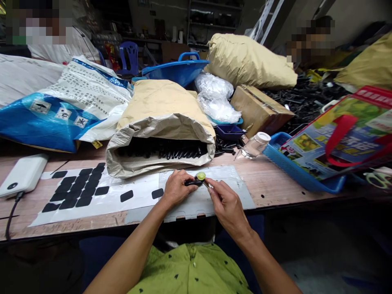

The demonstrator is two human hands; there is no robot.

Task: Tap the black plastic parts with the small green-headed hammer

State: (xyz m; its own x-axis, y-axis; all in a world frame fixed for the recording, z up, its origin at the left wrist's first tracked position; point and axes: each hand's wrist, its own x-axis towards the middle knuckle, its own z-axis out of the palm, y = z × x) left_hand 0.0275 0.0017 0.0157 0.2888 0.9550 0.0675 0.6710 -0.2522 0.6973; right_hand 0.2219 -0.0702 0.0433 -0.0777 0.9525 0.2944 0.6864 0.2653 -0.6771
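Observation:
Over a grey-white sheet (241, 192) on the table, my left hand (177, 188) is closed on a small glossy black part (192, 183). A small round yellow-green piece (201, 176) shows at the black part's right end; whether the two are joined I cannot tell. My right hand (228, 206) pinches a thin, short, stick-like tool (208, 184), its tip up against the black part. Just behind my hands lies an open paper sack (165, 106) with many black parts (180, 150) inside its mouth. Left of my hands, black rounded squares (126, 196) lie on white backing paper (112, 204).
A white power bank (23, 175) with a cable lies at the left. To the right stand a clear bottle (255, 145) with a white cap and a blue basket (306, 173) holding a printed bag (343, 134). Farther back are a cardboard box (260, 110) and large sacks. Two people are in the background.

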